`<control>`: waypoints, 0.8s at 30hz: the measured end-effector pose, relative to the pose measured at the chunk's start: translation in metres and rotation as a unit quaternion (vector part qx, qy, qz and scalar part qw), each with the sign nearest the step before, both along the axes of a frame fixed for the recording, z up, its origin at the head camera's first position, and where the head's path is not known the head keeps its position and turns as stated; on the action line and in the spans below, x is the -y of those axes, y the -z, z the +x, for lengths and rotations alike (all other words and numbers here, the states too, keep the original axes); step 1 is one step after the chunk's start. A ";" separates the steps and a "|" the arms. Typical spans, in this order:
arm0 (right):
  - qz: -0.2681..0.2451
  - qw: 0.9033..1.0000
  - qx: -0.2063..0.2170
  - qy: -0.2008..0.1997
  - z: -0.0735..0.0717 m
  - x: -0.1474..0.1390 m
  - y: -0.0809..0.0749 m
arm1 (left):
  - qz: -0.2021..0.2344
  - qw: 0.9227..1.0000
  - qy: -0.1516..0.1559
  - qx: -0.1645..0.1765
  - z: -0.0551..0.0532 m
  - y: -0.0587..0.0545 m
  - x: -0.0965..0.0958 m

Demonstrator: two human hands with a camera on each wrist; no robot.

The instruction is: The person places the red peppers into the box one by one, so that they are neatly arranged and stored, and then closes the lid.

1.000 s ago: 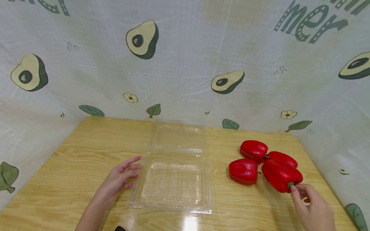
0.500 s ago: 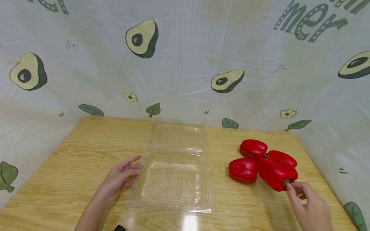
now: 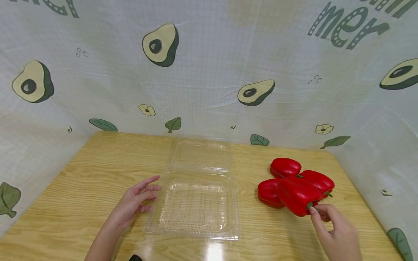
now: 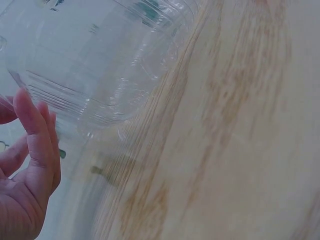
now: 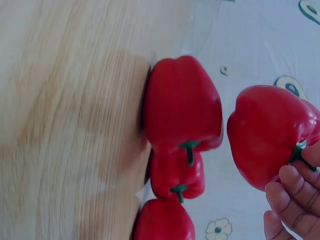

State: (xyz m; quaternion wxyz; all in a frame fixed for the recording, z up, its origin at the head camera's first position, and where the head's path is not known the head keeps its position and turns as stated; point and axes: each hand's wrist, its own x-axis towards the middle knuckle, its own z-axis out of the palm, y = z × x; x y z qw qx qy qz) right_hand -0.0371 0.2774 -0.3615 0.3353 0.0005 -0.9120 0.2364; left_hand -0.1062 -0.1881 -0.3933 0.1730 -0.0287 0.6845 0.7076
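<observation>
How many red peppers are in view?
4: the held pepper in the right hand; left pepper, rear pepper and right pepper on the table. None seems hidden.

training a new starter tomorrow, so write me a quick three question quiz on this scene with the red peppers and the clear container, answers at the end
1. True or false: the clear container lies with its lid open.
2. How many red peppers rest on the table?
a) two
b) three
c) five
3. Which part of the held pepper does the right grip pinch?

Key
1. True; the lid is folded back behind the base.
2. b; the fourth is held up, apart from them.
3. Its green stem.
</observation>
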 end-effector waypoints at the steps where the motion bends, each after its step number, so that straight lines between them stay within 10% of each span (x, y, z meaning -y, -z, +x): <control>1: -0.001 1.000 -0.006 -0.010 0.000 0.002 0.001 | 0.001 1.000 0.001 -0.001 0.000 0.000 0.000; 24: 0.012 0.985 -0.042 -0.168 -0.007 0.054 0.005 | 0.003 1.000 0.003 -0.003 0.000 -0.001 0.000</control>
